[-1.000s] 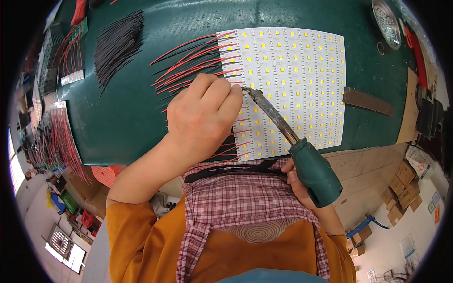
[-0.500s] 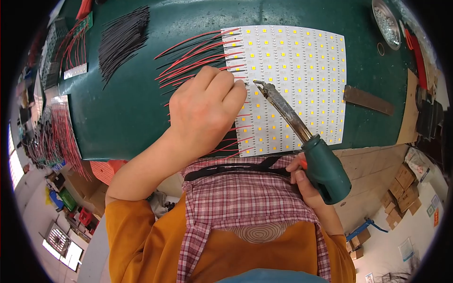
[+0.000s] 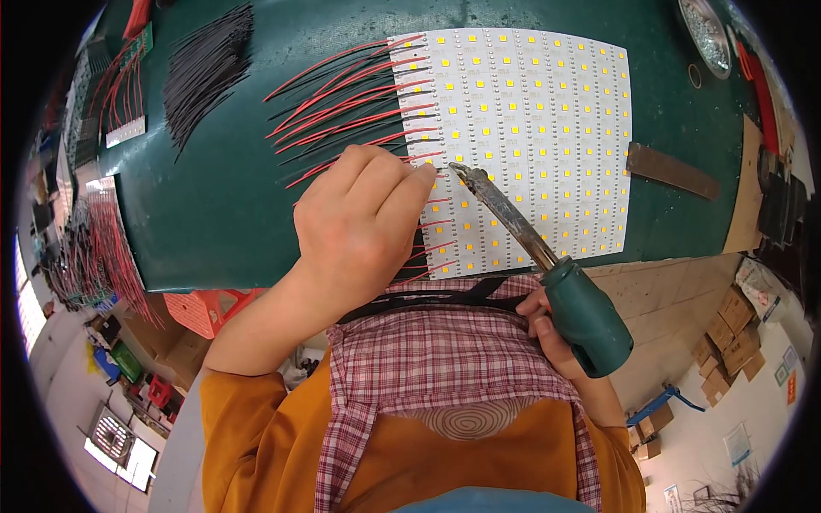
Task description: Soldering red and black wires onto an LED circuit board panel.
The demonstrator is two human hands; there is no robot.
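Since a second ago the soldering iron (image 3: 522, 227) has shifted up the white LED panel (image 3: 530, 137), its tip now at the panel's left edge beside the left hand (image 3: 359, 222); the work seems to have moved one wire further along; the left fingers (image 3: 409, 181) are pressed together, pinching a red wire (image 3: 342, 145) just at the iron tip, while the right hand (image 3: 547, 329) is wrapped around the iron's green handle, all above the green surface (image 3: 222, 214)

Table top (image 3: 222, 214): dark green, matt mat | light panel (image 3: 547, 137): white, smooth, slightly glossy board with small yellow chips | wires (image 3: 342, 103): red and black plastic sheathing, glossy | soldering iron (image 3: 547, 265): dull, tarnished metal shaft, green plastic handle, satin | apron (image 3: 445, 359): checked woven cloth, matt | strip (image 3: 671, 171): brown, matt.
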